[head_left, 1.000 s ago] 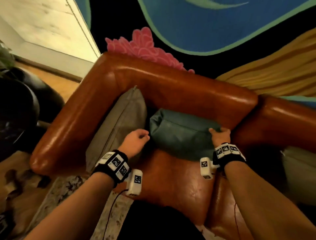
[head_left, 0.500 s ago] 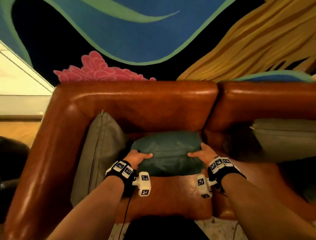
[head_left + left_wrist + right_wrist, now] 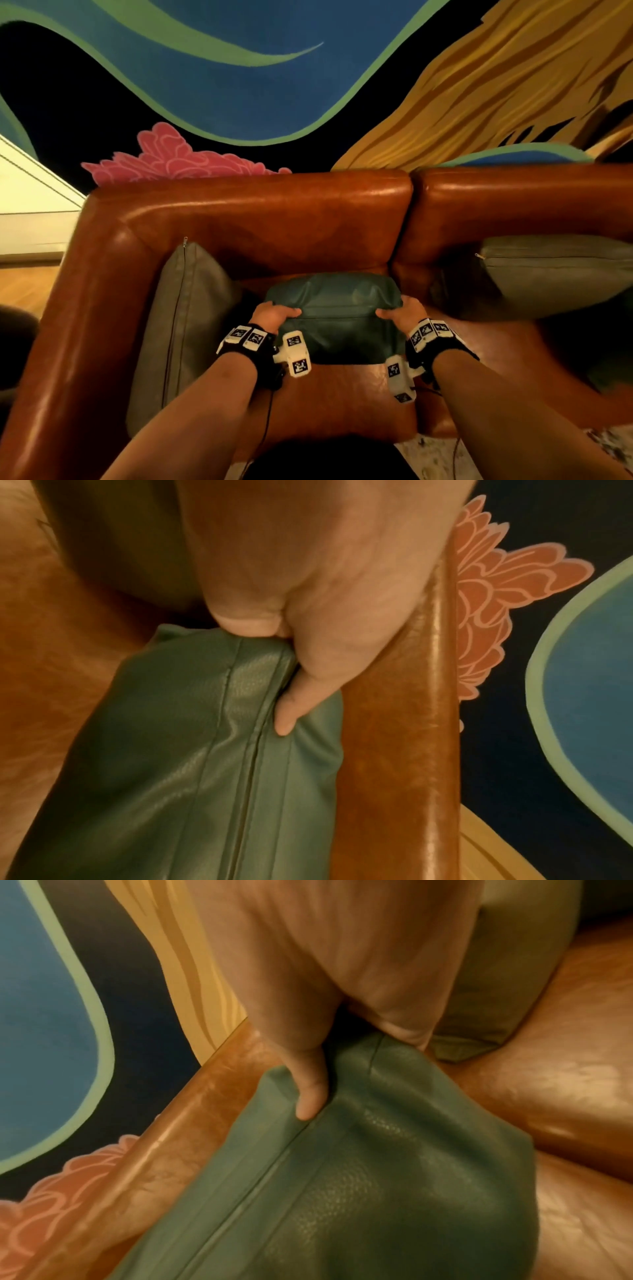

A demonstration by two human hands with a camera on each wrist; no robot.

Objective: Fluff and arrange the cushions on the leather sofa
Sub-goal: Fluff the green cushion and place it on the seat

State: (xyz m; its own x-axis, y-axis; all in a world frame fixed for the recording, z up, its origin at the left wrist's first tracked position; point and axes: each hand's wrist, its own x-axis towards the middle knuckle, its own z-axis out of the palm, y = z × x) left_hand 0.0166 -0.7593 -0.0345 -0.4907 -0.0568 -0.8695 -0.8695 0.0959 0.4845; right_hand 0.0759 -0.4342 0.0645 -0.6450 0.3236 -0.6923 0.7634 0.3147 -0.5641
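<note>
A dark green leather cushion (image 3: 334, 317) stands on the seat of the brown leather sofa (image 3: 267, 219), against the backrest. My left hand (image 3: 274, 313) grips its left end and my right hand (image 3: 400, 310) grips its right end. In the left wrist view my thumb and fingers (image 3: 291, 710) pinch the green cushion (image 3: 178, 777) by its seam. In the right wrist view a finger (image 3: 308, 1093) presses into the same cushion (image 3: 359, 1177) while the thumb holds its edge. A grey-olive cushion (image 3: 181, 329) leans on the left armrest. Another grey cushion (image 3: 561, 270) lies at the right.
A painted wall (image 3: 308, 75) with blue, green, yellow and pink shapes rises behind the sofa. The left armrest (image 3: 78, 325) curves toward me. Wood floor (image 3: 24, 287) shows at the far left, and a patterned rug (image 3: 613, 442) shows at the lower right.
My head turned right, so the sofa now appears square-on. My left hand came off the grey cushion and took the green cushion's left end; both hands now grip it and hold it upright.
</note>
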